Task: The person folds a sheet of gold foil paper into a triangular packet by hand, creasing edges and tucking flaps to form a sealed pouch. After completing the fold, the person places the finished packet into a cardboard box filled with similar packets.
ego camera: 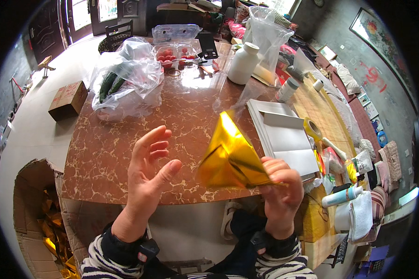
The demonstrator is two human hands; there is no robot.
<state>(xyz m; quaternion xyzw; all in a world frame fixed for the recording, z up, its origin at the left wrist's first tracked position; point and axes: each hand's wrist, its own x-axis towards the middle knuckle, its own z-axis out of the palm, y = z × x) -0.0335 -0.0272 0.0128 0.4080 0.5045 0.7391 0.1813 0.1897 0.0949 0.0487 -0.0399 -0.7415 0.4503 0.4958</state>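
My right hand [282, 191] grips a folded piece of shiny gold foil paper [235, 153] by its lower right corner. The foil is held up over the front edge of the brown marbled table [188, 122] and has a pointed, creased shape. To its left, my left hand [149, 174] holds nothing; its fingers are apart and curved, with the palm turned toward the foil. At the lower left, an opened cardboard box [31, 205] contains many gold foil pieces [50, 237].
A plastic bag [139, 78] with cucumbers [107, 85], punnets of red tomatoes [167, 57] and a white bottle [243, 64] stand at the back. White paper sheets [289, 139] and a tape roll [312, 129] lie to the right. A closed carton [68, 101] sits on the floor.
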